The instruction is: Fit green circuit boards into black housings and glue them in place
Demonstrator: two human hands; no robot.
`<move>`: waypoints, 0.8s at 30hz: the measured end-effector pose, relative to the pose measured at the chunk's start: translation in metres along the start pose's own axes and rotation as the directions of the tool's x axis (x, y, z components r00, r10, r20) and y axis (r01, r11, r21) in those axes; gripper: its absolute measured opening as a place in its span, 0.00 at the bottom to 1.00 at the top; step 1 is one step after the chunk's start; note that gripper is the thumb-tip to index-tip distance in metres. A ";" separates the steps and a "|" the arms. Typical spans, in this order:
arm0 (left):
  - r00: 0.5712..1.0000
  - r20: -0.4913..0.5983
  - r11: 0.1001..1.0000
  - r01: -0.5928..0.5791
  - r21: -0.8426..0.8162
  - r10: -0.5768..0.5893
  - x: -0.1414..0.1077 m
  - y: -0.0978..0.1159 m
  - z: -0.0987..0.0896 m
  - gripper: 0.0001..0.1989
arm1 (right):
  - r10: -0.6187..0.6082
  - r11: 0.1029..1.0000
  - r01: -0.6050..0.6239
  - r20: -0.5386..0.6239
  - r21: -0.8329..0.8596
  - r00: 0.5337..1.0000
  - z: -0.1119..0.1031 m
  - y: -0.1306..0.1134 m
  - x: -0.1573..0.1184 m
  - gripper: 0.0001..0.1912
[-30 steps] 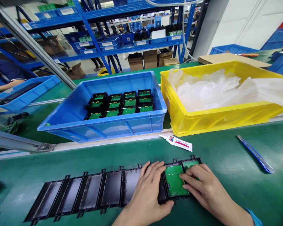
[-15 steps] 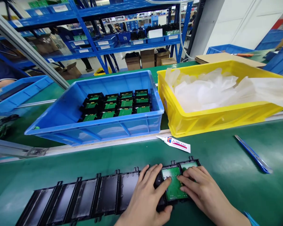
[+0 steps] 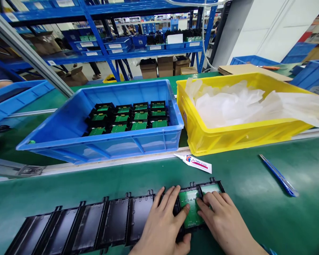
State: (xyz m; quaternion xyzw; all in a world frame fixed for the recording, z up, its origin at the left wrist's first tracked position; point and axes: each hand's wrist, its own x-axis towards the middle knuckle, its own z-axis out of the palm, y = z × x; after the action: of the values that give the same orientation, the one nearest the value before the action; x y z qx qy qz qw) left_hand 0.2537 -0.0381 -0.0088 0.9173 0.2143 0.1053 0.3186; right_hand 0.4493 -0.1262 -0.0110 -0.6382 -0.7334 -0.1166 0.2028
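Observation:
A row of joined black plastic cases (image 3: pixel 90 226) lies on the green bench, several of them open and showing bare insides. Near its right end sits a green circuit board (image 3: pixel 190 203) inside one case. A second green board (image 3: pixel 211 187) lies in the end case, partly covered by my fingers. My left hand (image 3: pixel 166 223) spans the row left of the first board, fingertips at the far edge, thumb at the near edge, index finger touching the board. Bent and close together, the fingers of my right hand (image 3: pixel 219 214) press on the first board's right side; their tips are partly hidden.
Beyond the cases lie a white glue tube (image 3: pixel 196 163) and a blue utility knife (image 3: pixel 279 175). A blue bin (image 3: pixel 108 148) holds several black cases with green boards. Beside it, a yellow bin (image 3: pixel 244 136) contains white wrapping sheets. Shelving stands behind; a co-worker's arm shows far left.
The view has shifted slightly, so the cases and bench items sit a little further left. My right fingers have moved slightly on the board; my left hand keeps its place on the row.

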 end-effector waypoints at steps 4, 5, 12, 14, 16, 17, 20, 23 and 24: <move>0.999 0.016 0.999 0.036 -0.016 -0.036 0.002 0.004 -0.003 0.35 | -0.012 0.999 0.012 0.016 -0.030 1.000 -0.003 -0.002 -0.003 0.20; 0.999 0.030 0.999 0.044 0.004 -0.044 0.003 0.005 -0.004 0.34 | -0.022 1.000 0.022 0.015 0.001 1.000 -0.003 -0.003 -0.003 0.20; 0.998 -0.047 0.960 -0.016 0.278 0.030 0.005 0.008 0.000 0.27 | -0.050 0.994 0.051 -0.008 0.096 0.999 0.007 -0.007 -0.007 0.21; 0.992 -0.115 0.942 -0.009 0.335 0.050 0.004 0.009 0.005 0.23 | -0.071 0.994 0.068 0.027 0.090 0.997 0.004 -0.007 -0.005 0.19; 0.990 -0.135 0.932 0.004 0.364 0.048 0.004 0.011 0.008 0.22 | -0.110 0.988 0.098 0.103 0.120 0.989 -0.003 -0.003 0.001 0.15; 0.990 -0.133 0.928 0.011 0.372 0.041 0.003 0.012 0.009 0.22 | -0.142 0.981 0.119 0.155 0.151 0.978 -0.007 0.001 0.004 0.12; 0.992 -0.120 0.922 0.025 0.387 0.024 0.002 0.017 0.008 0.21 | -0.249 0.955 0.184 0.291 0.231 0.924 -0.016 0.015 0.011 0.10; 0.997 -0.077 0.914 0.018 0.406 0.015 0.001 0.021 0.003 0.21 | -0.317 0.943 0.273 0.271 0.190 0.909 -0.012 0.023 0.015 0.08; 0.998 -0.060 0.911 0.010 0.412 0.016 0.002 0.022 0.001 0.21 | -0.331 0.941 0.300 0.248 0.157 0.910 -0.008 0.023 0.016 0.05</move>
State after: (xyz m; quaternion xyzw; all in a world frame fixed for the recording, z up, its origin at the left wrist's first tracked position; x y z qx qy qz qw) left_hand 0.2626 -0.0534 0.0037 0.9604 0.2402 0.0868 0.1111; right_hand 0.4718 -0.1123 0.0014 -0.5083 -0.8532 -0.0169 0.1158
